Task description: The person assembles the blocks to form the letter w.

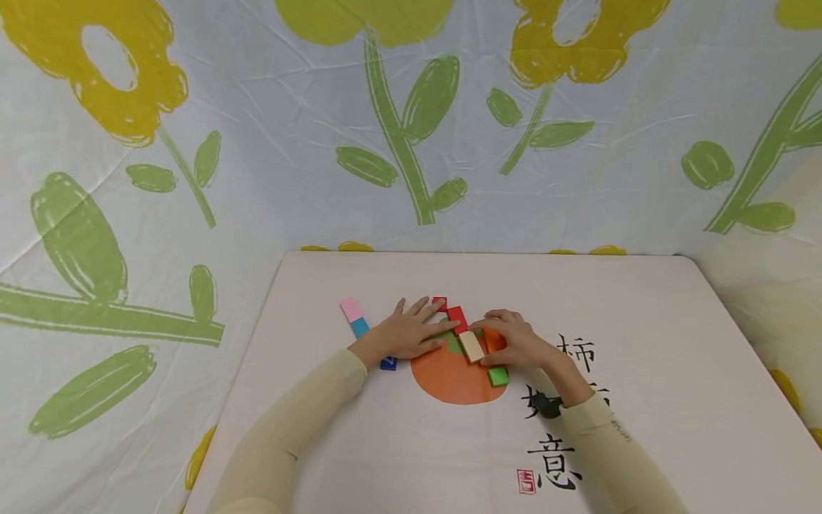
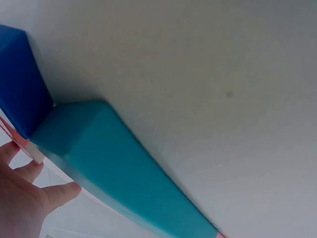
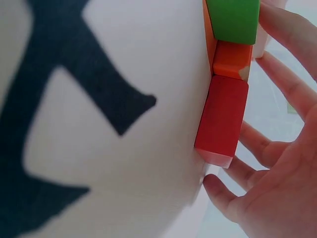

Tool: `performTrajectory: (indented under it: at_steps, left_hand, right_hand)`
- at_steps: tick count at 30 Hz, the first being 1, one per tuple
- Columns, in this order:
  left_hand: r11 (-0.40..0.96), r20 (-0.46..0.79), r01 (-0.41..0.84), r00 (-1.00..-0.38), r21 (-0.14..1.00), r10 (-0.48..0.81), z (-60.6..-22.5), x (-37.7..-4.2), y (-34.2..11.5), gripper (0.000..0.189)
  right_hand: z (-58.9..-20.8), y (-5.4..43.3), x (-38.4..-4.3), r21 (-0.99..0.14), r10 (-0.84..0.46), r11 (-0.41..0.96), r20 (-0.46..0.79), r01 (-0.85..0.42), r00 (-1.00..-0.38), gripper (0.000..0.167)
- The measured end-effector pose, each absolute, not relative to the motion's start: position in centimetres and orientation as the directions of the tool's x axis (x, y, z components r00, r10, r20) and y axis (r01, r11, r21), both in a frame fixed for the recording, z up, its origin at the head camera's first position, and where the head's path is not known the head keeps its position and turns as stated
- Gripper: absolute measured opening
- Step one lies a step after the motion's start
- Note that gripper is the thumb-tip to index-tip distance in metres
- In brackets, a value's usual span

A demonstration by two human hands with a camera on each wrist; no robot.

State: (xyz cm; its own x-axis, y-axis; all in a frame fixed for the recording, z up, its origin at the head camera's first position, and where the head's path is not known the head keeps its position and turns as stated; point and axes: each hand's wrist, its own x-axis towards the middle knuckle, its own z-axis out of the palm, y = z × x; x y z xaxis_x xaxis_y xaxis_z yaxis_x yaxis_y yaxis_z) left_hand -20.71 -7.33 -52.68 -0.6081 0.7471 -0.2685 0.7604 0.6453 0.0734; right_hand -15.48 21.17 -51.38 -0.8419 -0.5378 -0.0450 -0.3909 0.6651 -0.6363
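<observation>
pale table (image 1: 655, 314), left hand (image 1: 409, 333) splayed against red blocks (image 1: 457, 315), right hand (image 1: 519, 344) pinching cream block (image 1: 472, 347)

In your head view, a wall of creased white sheeting (image 1: 270, 200) printed with large yellow flowers (image 1: 105, 107) and green leaves (image 1: 80, 235) rises at twelve o'clock and continues at nine and three. Before you spreads a pale pinkish, round-cornered table (image 1: 668, 371), with black brush-style characters (image 1: 556, 464) between four and five o'clock and a small square red seal print (image 1: 526, 482) at five. You have soft, even light.
</observation>
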Motion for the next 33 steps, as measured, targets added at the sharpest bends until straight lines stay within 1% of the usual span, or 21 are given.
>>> performTrajectory:
  at_steps: [9,23,26,33]
  left_hand:
    - [0.649,-0.272,0.758,-0.612,0.064,0.743,-52.65,-20.60,-7.37,0.058]
    - [0.648,-0.265,0.758,-0.611,0.078,0.746,-52.78,-20.72,-7.47,0.058]
    - [0.647,-0.266,0.758,-0.609,0.082,0.747,-52.72,-20.64,-7.43,0.058]
    - [0.647,-0.264,0.757,-0.609,0.088,0.748,-52.59,-20.56,-7.40,0.058]
  right_hand:
    - [-51.54,20.98,-15.35,-0.604,-0.545,0.681,-0.042,-0.414,-0.837,0.060]
    - [-51.34,20.61,-15.38,-0.593,-0.539,0.698,-0.064,-0.402,-0.840,0.060]
    - [-51.40,20.61,-15.37,-0.586,-0.532,0.705,-0.067,-0.399,-0.844,0.058]
    - [-51.31,20.58,-15.34,-0.574,-0.522,0.719,-0.073,-0.392,-0.850,0.047]
